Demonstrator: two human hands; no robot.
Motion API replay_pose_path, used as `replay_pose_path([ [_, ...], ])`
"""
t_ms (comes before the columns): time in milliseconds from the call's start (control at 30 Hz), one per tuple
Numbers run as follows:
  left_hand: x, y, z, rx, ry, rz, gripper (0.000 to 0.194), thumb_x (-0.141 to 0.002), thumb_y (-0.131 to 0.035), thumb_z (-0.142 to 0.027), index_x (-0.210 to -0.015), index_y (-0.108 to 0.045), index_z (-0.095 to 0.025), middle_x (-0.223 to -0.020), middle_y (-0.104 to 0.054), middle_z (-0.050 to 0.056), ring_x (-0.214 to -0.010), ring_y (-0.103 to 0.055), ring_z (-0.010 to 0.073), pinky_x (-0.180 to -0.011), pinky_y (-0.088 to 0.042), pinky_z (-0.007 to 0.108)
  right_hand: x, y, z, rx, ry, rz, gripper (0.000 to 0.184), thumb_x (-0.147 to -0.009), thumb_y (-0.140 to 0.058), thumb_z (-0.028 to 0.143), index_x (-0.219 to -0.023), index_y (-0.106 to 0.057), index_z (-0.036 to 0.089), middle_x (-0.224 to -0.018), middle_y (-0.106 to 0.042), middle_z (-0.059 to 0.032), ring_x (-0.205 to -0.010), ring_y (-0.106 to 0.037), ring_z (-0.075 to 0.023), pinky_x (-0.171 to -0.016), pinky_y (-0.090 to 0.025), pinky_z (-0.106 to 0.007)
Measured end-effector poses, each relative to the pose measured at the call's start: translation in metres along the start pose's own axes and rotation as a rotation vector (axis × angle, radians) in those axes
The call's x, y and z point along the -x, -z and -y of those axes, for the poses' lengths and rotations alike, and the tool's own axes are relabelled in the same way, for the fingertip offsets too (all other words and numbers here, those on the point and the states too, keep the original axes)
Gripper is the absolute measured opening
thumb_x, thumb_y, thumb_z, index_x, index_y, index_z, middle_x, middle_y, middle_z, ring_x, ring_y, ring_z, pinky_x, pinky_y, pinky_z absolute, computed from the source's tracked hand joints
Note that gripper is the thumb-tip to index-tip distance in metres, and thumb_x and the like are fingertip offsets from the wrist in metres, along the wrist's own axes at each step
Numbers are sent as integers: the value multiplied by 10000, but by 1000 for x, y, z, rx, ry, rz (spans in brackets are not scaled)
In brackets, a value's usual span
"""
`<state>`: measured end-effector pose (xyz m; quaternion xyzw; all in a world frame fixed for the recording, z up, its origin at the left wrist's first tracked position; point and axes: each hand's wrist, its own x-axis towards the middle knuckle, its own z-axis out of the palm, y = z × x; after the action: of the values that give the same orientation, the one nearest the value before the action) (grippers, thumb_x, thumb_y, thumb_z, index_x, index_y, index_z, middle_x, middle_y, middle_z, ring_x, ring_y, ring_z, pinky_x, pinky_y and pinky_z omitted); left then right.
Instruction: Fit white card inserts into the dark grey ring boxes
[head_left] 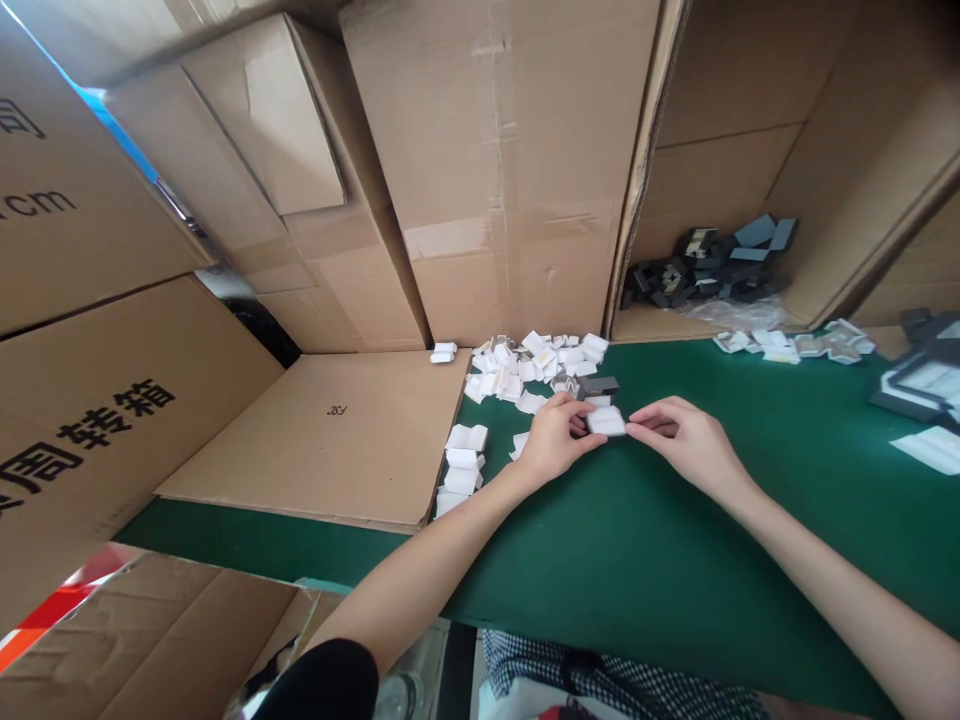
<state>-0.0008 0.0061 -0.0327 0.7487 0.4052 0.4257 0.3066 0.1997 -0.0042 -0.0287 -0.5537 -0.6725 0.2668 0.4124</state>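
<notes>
head view: a small white block [606,421], smooth and roughly rectangular with a folded-looking surface, is at the fingertips above the green, even-surfaced tabletop [675,560]. a dark grey piece [598,386] lies just beyond it. a heap of angular white pieces [517,368] sits behind, against upright brown cardboard with glossy tape; a column of similar white pieces [463,462] lines the edge of a flat cardboard sheet [322,440]. black and grey parts [720,262] are piled inside an open carton [731,170].

the left hand [559,432] reaches in from the lower left, thumb and fingers closed on the block's left side. the right hand [679,435] angles in opposite, thumb and index finger nearly together at its right edge; whether they grip it cannot be told.
</notes>
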Motion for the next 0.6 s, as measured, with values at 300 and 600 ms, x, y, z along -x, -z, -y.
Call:
replay_pose_path([
  [300,0,-1,-1,29,19,-16,300,-655,-772,-193,-909,-629,-124,-899,-520,19,-663,-575,72,-698,-585,292,1,0,3,-58,-12,93,346,-737,-594,515,-751,-706,188,-840,-645,-72,-710,-608,-200,-673,-472,-339],
  [600,1,-2,4,27,32,-33,298,-640,-786,-221,-878,-633,-128,-893,-512,12,-658,-578,73,-698,-589,303,0,1,2,-155,-32,103,407,-711,-620,564,-791,-723,178,-865,-631,-79,-662,-583,-173,-661,-476,-341],
])
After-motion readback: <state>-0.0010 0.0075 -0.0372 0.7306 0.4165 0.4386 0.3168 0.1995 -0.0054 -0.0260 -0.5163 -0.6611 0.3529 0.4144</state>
